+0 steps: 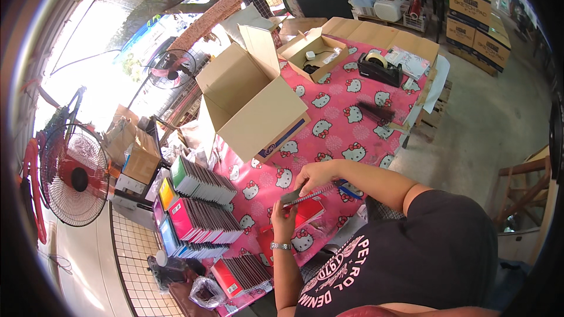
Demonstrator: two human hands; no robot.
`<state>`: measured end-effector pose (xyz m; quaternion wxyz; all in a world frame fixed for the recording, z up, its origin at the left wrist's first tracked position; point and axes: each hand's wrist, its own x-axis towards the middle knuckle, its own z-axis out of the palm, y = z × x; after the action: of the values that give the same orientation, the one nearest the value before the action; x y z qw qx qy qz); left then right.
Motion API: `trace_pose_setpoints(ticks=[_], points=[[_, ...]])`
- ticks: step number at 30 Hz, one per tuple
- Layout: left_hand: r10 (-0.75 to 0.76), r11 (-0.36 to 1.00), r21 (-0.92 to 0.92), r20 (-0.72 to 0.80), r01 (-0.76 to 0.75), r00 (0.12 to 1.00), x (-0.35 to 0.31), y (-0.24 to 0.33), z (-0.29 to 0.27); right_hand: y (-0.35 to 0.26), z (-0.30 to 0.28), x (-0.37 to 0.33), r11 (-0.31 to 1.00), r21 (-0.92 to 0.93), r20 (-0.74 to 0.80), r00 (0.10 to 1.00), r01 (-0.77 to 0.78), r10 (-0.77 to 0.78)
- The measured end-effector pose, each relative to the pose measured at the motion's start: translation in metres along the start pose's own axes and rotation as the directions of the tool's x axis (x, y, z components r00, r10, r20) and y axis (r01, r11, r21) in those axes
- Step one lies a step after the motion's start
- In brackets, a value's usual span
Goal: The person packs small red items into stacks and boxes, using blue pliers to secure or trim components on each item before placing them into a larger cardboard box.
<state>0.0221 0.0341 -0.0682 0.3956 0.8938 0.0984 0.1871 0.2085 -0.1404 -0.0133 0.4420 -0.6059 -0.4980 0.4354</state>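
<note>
My left hand (pixel 284 218), with a watch at its wrist, and my right hand (pixel 317 176) are both closed on a small spiral-bound notebook (pixel 291 198). It is held tilted above the table, a dark cover and the wire binding along its edge showing. Just below it, a red notebook (pixel 309 213) lies on the pink cartoon-patterned tablecloth (pixel 321 129). To the left stand rows of spiral notebooks: green (pixel 200 181), pink (pixel 202 221) and blue (pixel 182 240) ones, with a red row (pixel 239 273) nearer me. Fingers partly hide the held notebook.
An open cardboard carton (pixel 258 117) stands beyond my hands. Farther back are a shallow box (pixel 317 56) with small items and a black tape dispenser (pixel 379 70). A blue item (pixel 351 191) lies by my right forearm. A fan (pixel 76 170) stands left; stacked cartons (pixel 476 35) stand far right.
</note>
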Motion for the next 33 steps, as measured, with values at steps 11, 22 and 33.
trace_pose_setpoints(ticks=[11, 22, 33], points=[[-0.196, 0.951, -0.236, 0.034, 0.199, 0.980, -0.001, -0.021, 0.001, 0.017, 0.006, 0.003, 0.989, 0.100, -0.106, 0.990, 0.109, -0.098], [-0.218, 0.937, -0.291, -0.053, 0.194, 0.974, -0.006, -0.019, 0.013, 0.161, -0.037, -0.008, 0.786, -0.548, -0.678, 0.703, -0.287, -0.216], [-0.288, 0.946, -0.225, -0.243, 0.235, 0.926, -0.025, -0.008, 0.019, 0.139, 0.101, -0.094, 0.491, -0.665, -0.696, 0.705, -0.563, -0.135]])
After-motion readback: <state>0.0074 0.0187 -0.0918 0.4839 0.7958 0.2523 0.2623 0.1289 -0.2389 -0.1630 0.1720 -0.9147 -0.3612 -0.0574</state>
